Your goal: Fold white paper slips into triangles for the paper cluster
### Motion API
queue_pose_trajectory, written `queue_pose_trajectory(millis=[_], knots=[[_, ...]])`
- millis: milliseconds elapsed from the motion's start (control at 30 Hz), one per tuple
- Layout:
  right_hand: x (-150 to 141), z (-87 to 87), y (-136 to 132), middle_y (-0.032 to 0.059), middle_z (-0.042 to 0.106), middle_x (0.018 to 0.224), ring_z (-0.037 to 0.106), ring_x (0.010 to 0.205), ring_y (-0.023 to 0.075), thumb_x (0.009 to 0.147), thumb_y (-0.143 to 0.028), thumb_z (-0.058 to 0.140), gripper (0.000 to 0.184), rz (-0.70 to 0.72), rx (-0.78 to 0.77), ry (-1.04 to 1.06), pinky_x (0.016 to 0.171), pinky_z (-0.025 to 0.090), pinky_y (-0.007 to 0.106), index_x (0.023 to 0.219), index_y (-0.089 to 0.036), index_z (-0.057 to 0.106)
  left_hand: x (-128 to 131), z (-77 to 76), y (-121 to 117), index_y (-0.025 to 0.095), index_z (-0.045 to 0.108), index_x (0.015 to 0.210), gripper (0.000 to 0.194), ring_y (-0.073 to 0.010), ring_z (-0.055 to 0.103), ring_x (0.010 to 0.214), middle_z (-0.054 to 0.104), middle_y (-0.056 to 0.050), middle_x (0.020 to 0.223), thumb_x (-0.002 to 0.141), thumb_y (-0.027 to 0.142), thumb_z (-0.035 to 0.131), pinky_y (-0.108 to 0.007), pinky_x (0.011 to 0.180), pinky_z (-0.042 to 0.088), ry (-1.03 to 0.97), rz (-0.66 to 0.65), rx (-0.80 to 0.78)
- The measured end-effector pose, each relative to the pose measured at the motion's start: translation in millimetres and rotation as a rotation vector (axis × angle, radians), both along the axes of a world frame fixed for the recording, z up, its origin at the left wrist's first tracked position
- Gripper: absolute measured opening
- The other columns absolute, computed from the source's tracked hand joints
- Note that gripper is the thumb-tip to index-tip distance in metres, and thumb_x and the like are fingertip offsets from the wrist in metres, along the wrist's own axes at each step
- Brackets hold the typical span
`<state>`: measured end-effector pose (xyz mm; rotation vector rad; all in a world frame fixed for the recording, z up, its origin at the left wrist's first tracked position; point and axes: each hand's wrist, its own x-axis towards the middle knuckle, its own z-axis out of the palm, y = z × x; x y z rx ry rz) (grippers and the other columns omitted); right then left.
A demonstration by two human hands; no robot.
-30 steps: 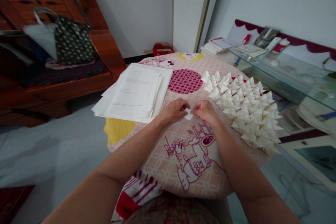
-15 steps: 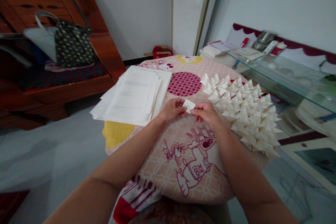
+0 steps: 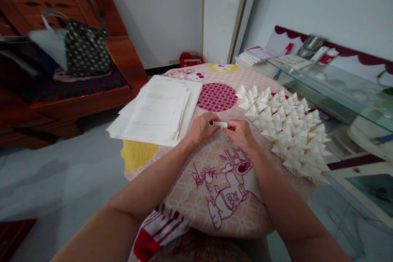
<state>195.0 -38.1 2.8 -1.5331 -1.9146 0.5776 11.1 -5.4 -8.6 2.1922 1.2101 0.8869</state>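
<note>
Paper (image 3: 220, 124) narrowed from diamond to strip, apparently being folded.
Ends are finger-pinched by left hand (image 3: 202, 127) and right hand (image 3: 240, 132).

The fingertips of the left hand (image 3: 203, 127) and right hand (image 3: 241, 132) hide both ends of the small white piece of paper (image 3: 220, 124). Print on the loose stack of white paper sheets (image 3: 153, 110) is too small and faint to read. The picture's left edge cuts off the reddish-brown wooden bench (image 3: 125, 61), its right edge the clear glass-topped table (image 3: 340, 94).
</note>
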Motion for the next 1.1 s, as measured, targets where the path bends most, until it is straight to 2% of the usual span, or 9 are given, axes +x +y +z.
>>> queue_pose_trajectory(millis=[100,233,367,500,667,767,967,1100], knots=[[0,3.4,0,0.0007,0.057,0.065,0.052,0.067,0.0146,0.079,-0.015,0.066,0.024,0.021,0.098,-0.054,0.066,0.037,0.026,0.058,-0.019,0.055,1,0.0,-2,0.016,0.069,0.087,0.01,-0.0152,0.061,0.078,0.069,-0.004,0.086,0.081,0.013,0.062,-0.027,0.074,0.048,0.016,-0.027,0.069],[-1,8.6,-2,0.0044,0.065,0.081,0.058,0.079,0.0181,0.079,-0.012,0.067,0.011,0.025,0.143,-0.104,0.073,0.042,0.027,0.071,-0.019,0.067,1,-0.6,-4,0.015,0.068,0.086,0.013,-0.0171,0.062,0.082,0.069,-0.006,0.087,0.083,0.009,0.058,-0.028,0.079,0.048,0.085,-0.056,0.15],[-1,7.1,-6,0.0044,0.066,0.087,0.059,0.08,0.0178,0.082,-0.01,0.069,0.012,0.112,0.109,-0.188,0.074,0.042,0.028,0.079,-0.021,0.073,-1,-1.0,-5,0.017,0.069,0.087,0.014,-0.0198,0.064,0.089,0.069,-0.006,0.089,0.084,0.009,0.058,-0.03,0.082,0.049,0.227,-0.098,0.171],[-2,1.4,-8,0.0037,0.065,0.084,0.059,0.077,0.017,0.081,-0.011,0.075,0.01,0.245,0.027,-0.289,0.073,0.042,0.029,0.081,-0.021,0.077,-8,3.7,-11,0.017,0.07,0.084,0.008,-0.0214,0.065,0.091,0.068,-0.007,0.09,0.084,0.012,0.063,-0.031,0.083,0.05,0.389,-0.213,0.138],[-2,0.7,-7,0.0056,0.066,0.086,0.061,0.08,0.0179,0.084,-0.017,0.077,0.002,0.287,-0.013,-0.395,0.075,0.045,0.03,0.084,-0.019,0.078,-16,10.0,-16,0.016,0.072,0.088,0.009,-0.0195,0.066,0.088,0.069,-0.006,0.092,0.081,0.012,0.067,-0.029,0.081,0.05,0.413,-0.276,0.11],[-1,2.2,-6,0.0075,0.067,0.088,0.062,0.083,0.0191,0.088,-0.018,0.074,0.005,0.311,-0.027,-0.424,0.077,0.046,0.031,0.085,-0.017,0.079,-16,10.5,-15,0.016,0.073,0.087,0.01,-0.0169,0.065,0.08,0.068,-0.005,0.087,0.082,0.011,0.065,-0.027,0.075,0.049,0.425,-0.291,0.1],[1,-1.3,-5,0.0082,0.067,0.088,0.062,0.083,0.0187,0.091,-0.019,0.069,0.016,0.361,-0.02,-0.457,0.077,0.045,0.031,0.079,-0.016,0.078,-14,11.9,-14,0.018,0.078,0.086,0.016,-0.0176,0.066,0.081,0.071,-0.006,0.086,0.087,0.015,0.062,-0.027,0.07,0.045,0.494,-0.328,0.098],[3,-3.9,-3,0.0075,0.066,0.086,0.061,0.081,0.0174,0.092,-0.014,0.065,0.019,0.364,-0.005,-0.398,0.075,0.044,0.03,0.077,-0.016,0.078,-14,12.1,-13,0.018,0.08,0.09,0.02,-0.0164,0.066,0.079,0.073,-0.005,0.087,0.089,0.017,0.059,-0.026,0.069,0.043,0.455,-0.313,0.072]])
